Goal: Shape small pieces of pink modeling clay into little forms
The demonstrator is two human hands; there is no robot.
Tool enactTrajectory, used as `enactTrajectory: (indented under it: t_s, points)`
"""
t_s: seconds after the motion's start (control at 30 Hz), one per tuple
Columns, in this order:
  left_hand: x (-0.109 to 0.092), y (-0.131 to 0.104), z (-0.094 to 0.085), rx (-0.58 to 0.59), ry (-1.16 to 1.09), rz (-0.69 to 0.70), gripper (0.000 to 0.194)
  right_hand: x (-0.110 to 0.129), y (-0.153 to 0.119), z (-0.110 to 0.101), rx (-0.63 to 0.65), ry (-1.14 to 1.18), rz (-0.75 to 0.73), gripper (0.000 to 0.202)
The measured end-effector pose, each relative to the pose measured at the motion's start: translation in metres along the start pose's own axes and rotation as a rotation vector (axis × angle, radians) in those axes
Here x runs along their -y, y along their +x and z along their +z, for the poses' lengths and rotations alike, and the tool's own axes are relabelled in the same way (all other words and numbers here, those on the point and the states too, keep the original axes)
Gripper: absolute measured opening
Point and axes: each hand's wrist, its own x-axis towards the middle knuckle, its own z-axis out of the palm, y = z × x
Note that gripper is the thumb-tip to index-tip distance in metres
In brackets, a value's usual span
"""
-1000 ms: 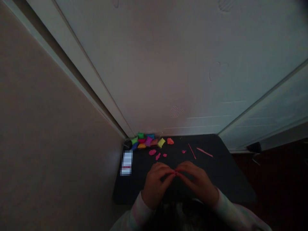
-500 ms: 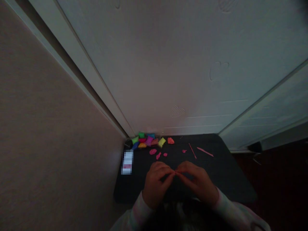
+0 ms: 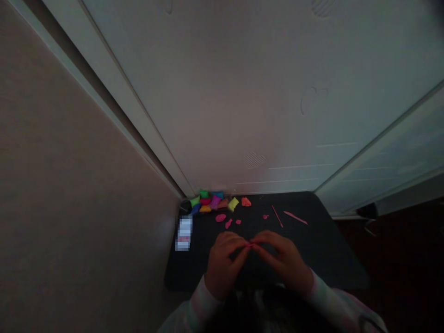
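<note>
My left hand and my right hand meet fingertip to fingertip above the dark table. Pinched between both sets of fingertips is a small bit of pink modelling clay, mostly covered by the fingers. Just beyond the hands lie a flattened pink clay lump, a pink clay piece with a narrow neck and a small pink clay blob. Another small pink clay piece sits to the right, beside a thin pink stick tool and a pink knife-shaped modelling tool.
Several colourful clay packets are heaped at the table's back left, with an orange clay lump beside them. A blurred-out bright rectangle lies at the left edge. A white panel rises behind the table, and a wall stands left.
Both hands have shifted very slightly left, still pinching the pink clay, and the right fingertips have moved a little. The things on the table have stayed in place.
</note>
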Motion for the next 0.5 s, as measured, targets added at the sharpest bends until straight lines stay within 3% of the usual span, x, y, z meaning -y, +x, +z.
enactTrajectory:
  t_s: [0.5]
  points:
    - [-0.0016,0.0002,0.0027,0.001,-0.052,-0.040,0.006,-0.0015,-0.0036,0.0043,-0.057,0.051,0.028,0.009]
